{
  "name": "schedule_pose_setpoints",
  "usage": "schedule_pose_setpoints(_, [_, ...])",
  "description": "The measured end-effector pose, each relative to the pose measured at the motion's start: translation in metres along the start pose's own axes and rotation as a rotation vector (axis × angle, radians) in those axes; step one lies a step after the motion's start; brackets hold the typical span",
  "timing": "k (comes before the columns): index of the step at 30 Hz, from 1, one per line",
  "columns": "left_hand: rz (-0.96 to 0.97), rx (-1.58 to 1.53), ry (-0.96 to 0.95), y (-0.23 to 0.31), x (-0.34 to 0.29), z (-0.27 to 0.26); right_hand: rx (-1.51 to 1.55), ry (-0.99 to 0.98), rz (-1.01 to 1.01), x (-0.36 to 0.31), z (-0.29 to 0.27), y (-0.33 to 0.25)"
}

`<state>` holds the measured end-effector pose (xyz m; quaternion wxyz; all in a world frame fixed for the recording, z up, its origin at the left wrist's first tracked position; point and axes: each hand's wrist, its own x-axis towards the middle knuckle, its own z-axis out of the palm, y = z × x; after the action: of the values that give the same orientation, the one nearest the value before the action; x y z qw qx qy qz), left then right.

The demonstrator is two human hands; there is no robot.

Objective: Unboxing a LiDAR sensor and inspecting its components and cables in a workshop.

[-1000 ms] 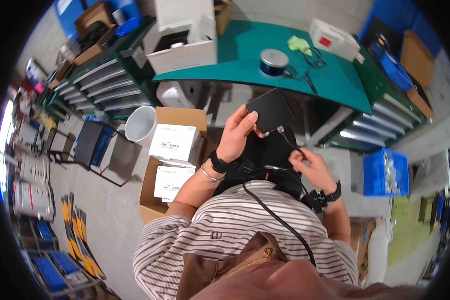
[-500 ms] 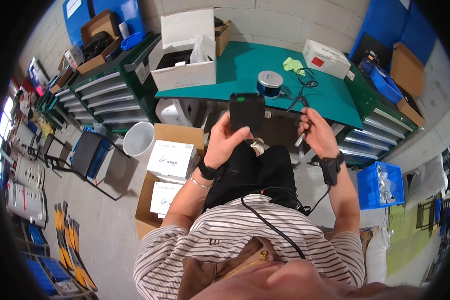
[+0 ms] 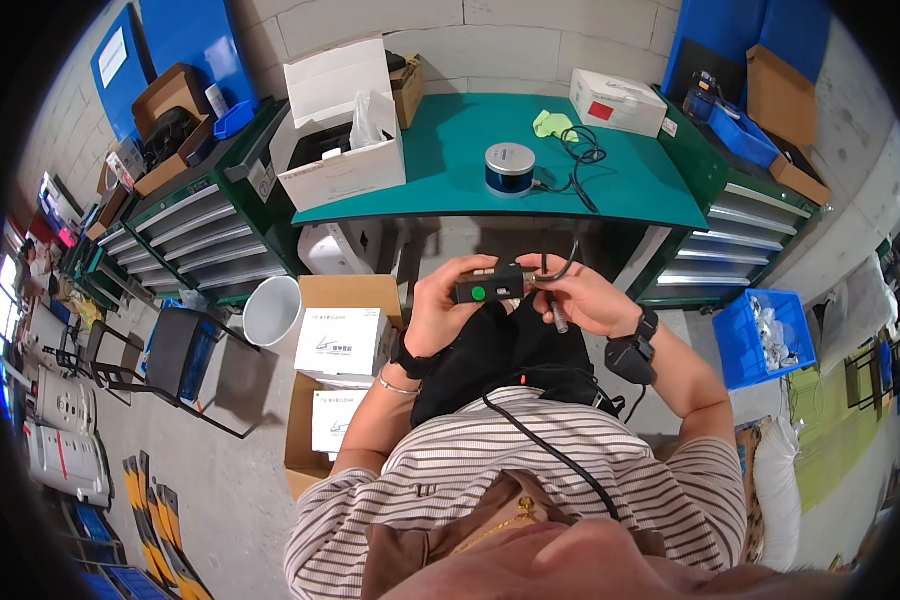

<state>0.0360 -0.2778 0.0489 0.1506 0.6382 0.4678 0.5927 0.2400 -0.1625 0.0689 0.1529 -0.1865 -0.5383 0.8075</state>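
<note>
My left hand (image 3: 444, 306) grips a small black box (image 3: 505, 285) with a green round mark, held tilted above my lap. At the box's right end my right hand (image 3: 592, 302) pinches a black cable (image 3: 570, 262); its end meets the box, but whether it is plugged in I cannot tell. Below those fingers hangs a silver cylindrical connector (image 3: 558, 318). Beyond my hands a round device (image 3: 510, 170) with a silver top and dark blue band sits on the green table (image 3: 440, 150). Its black cable (image 3: 585, 150) lies coiled to the right.
On the table stand an open white box (image 3: 355, 180) at left and a closed white box (image 3: 618, 100) beside a yellow-green cloth (image 3: 553, 124). Left of my legs are a carton (image 3: 350, 290) with white boxes, a white bin (image 3: 273, 317) and a chair (image 3: 185, 350). A blue crate (image 3: 740, 345) lies right.
My hands have come together above my lap. The black box has tilted and moved down, and my right hand has brought the cable left to the box's end.
</note>
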Motion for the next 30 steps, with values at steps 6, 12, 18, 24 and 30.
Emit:
schedule_pose_setpoints(6, [0.108, 0.097, -0.108, 0.01, 0.001, 0.003, 0.088, -0.05, 0.043, -0.034, 0.001, -0.006])
schedule_pose_setpoints(12, [0.04, 0.068, -0.214, 0.007, 0.003, 0.007, 0.102, -0.044, 0.058, -0.049, -0.001, -0.005])
schedule_pose_setpoints(18, [0.068, 0.16, -0.236, 0.008, 0.005, 0.009, 0.085, -0.034, 0.013, -0.045, -0.002, -0.002])
schedule_pose_setpoints(24, [-0.022, 0.179, -0.383, 0.016, 0.008, 0.004, -0.511, 0.071, -0.051, -0.043, -0.007, -0.005])
schedule_pose_setpoints(30, [-0.084, 0.173, -0.5, 0.013, 0.007, 0.013, -0.791, -0.073, -0.074, -0.047, -0.014, -0.009])
